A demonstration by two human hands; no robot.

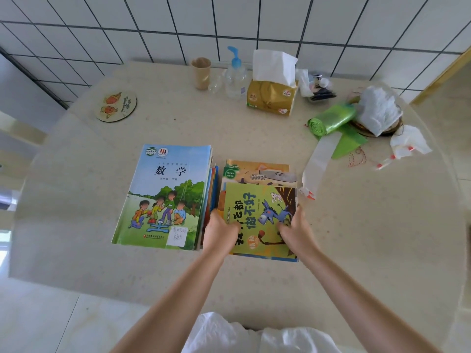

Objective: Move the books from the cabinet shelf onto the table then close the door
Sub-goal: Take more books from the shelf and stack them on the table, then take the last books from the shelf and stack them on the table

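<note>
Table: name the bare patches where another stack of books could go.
The table is bare left of the maths book, below the coaster, and between both book stacks and the tissue pack. Also right of the donkey book, which both hands hold. The far right, round the green bag roll, is crowded.

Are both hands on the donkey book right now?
Touching. The head view shows the left hand and right hand gripping the donkey book's side edges, thumbs on its cover.
</note>
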